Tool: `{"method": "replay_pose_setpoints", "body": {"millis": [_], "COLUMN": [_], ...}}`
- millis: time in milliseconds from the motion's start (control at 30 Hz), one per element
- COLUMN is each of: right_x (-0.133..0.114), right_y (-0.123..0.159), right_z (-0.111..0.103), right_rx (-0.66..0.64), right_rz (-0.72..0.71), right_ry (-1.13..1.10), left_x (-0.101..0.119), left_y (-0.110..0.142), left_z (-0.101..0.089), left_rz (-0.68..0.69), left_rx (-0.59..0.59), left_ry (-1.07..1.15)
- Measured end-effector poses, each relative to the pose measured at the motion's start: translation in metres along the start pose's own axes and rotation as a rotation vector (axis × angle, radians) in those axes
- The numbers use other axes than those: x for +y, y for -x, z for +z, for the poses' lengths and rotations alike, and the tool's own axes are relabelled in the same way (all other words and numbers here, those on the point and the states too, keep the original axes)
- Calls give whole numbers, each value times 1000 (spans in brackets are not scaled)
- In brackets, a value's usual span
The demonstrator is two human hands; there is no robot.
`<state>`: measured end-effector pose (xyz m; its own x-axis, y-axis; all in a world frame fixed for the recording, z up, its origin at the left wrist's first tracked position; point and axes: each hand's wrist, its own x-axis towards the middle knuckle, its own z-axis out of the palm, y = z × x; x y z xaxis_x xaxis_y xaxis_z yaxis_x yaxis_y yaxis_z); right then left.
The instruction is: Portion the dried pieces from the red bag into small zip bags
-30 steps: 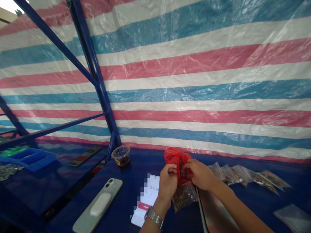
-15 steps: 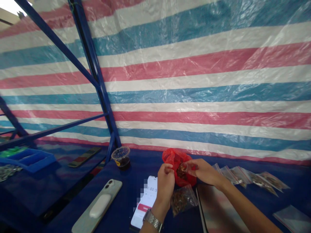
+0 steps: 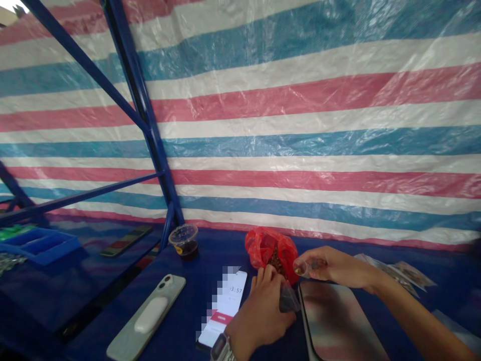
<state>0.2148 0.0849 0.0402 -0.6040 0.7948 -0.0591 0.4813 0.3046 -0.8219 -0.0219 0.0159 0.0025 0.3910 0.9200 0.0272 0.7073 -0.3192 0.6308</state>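
My left hand is closed on a small clear zip bag, which shows beside its fingers; the bag's contents are largely hidden. Just beyond those fingers, a red plastic bag stands with its mouth spread, full of small brown pieces. To the right of the red bag, my right hand grips a small clear scoop or cup, with a few brown pieces visible in it. It is held above the far edge of a flat, glossy-topped slab.
Several filled clear bags lie at the right, partly behind my right arm. Left of my hands are a lit phone, another phone with a white case on it, and a lidded cup of dark liquid. A blue metal post rises behind.
My right hand has come out of the red bag and moved right with the clear scoop or cup. My left hand has left the red bag's rim and taken hold of the small zip bag.
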Motion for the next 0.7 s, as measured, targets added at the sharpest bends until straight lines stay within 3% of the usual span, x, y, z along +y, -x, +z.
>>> {"method": "replay_pose_setpoints", "body": {"millis": [200,500,700], "right_x": [-14,-29,-35], "right_y": [4,6,3], "right_z": [1,0,7], "right_rx": [-97,-52,28], "right_rz": [-29,-35,12], "right_ry": [-48,-25,234], "left_x": [-5,-13,-13], "left_y": [-3,-7,-11], "left_z": [2,-2,-1], "left_rz": [-1,66,90], "left_rx": [31,140,168], "left_ry": [40,366,462]}}
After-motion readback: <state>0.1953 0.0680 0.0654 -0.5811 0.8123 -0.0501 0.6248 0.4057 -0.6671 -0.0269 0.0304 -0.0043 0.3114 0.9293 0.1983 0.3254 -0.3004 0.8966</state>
